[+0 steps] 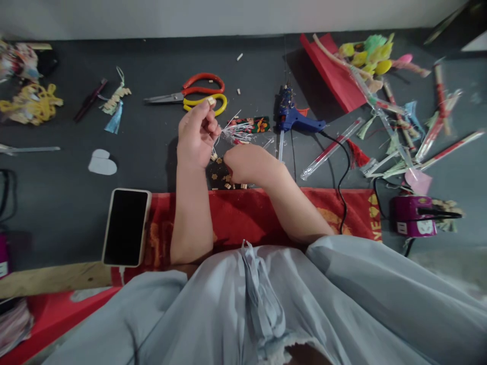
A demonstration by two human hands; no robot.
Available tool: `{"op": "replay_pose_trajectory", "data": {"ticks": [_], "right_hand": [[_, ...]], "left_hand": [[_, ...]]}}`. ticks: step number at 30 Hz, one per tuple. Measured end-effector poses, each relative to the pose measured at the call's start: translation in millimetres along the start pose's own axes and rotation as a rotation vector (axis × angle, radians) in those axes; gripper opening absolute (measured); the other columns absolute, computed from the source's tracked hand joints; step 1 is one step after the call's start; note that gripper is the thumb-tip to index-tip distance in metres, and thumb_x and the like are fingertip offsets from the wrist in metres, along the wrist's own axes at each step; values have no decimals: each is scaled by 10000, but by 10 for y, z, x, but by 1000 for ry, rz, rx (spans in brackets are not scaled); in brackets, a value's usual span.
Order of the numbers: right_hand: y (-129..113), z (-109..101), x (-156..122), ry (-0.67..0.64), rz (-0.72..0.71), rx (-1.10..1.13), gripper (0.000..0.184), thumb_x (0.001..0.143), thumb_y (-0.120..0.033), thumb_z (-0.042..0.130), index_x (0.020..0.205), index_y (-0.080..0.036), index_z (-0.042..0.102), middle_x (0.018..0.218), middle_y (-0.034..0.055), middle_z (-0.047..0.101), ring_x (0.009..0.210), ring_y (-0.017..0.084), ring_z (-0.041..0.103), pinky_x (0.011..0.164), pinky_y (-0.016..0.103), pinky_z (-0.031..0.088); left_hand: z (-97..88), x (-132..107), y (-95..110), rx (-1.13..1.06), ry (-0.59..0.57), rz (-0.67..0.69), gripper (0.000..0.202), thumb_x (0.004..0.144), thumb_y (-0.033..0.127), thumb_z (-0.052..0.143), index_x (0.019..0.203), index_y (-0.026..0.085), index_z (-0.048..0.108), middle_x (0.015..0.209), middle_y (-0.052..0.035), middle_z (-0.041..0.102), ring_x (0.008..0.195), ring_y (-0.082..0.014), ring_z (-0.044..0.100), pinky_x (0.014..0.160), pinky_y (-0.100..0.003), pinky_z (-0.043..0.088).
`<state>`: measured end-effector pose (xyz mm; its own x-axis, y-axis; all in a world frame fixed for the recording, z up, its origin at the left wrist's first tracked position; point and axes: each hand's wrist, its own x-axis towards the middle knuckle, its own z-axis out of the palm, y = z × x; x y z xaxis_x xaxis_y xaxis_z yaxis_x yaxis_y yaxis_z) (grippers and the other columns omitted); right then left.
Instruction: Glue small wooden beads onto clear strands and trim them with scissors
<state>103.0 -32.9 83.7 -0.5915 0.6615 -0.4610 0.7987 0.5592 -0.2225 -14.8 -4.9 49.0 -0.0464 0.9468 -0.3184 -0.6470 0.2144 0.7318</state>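
Note:
My left hand [198, 129] is raised over the table, its thumb and fingers pinched around a small pale wooden piece [211, 101]. A bundle of white threads [239, 133] fans out beside those fingers; whether the hand also grips it I cannot tell. My right hand [247, 161] is bent downward, back of the hand up, beside several small wooden pieces [228, 186] on a dark patch. Its fingers are mostly hidden. A strip of flowered cloth [261, 124] lies beyond the threads. Scissors [203, 91] with red and yellow handles lie just past my left hand.
A blue glue gun [291, 116] with a black cord stands to the right. Farther right are a red sheet [331, 76], wrapped sticks and tassels. A phone [127, 227] lies at left on a red cloth [243, 215]. A purple box [414, 216] sits at right.

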Motion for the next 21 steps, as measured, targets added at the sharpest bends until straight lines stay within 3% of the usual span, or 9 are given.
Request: {"op": "replay_pose_trajectory", "data": {"ticks": [6,11,14,17,21], "right_hand": [[-81,5,0,-11,14,-23,384,729,-94,512,1070,-110,687,970,172,723,848,286,677,530,301,345],[22,-48,-22,-16,-50,24,243,680,-146,583,890,-122,704,818,137,718,756,255,649,530,302,343],[241,-134,-105,105,-101,146,115,668,-143,581,727,-159,678,713,60,691,712,188,618,609,294,396],[491,-186,-215,282,-92,444,110,663,-131,591,733,-186,655,710,14,669,695,145,603,671,284,456],[689,-165,-291,532,-124,856,80,685,-158,613,741,-216,614,733,11,637,659,137,578,625,304,494]], "left_hand": [[-7,6,1,64,13,5,191,848,260,626,660,225,629,542,34,480,451,-49,420,474,-211,385],[-15,8,-8,-6,-6,12,192,849,220,621,661,190,649,573,39,462,451,-19,402,464,-188,364],[-20,14,-17,-36,-17,1,162,817,214,659,662,169,669,589,39,458,459,-3,396,455,-164,358],[-21,16,-42,-32,-41,-1,155,810,196,657,660,161,674,572,41,461,461,1,395,450,-141,351],[-17,-3,-97,43,-123,25,135,795,190,659,662,166,654,550,38,505,481,-20,442,479,-148,387]]}}
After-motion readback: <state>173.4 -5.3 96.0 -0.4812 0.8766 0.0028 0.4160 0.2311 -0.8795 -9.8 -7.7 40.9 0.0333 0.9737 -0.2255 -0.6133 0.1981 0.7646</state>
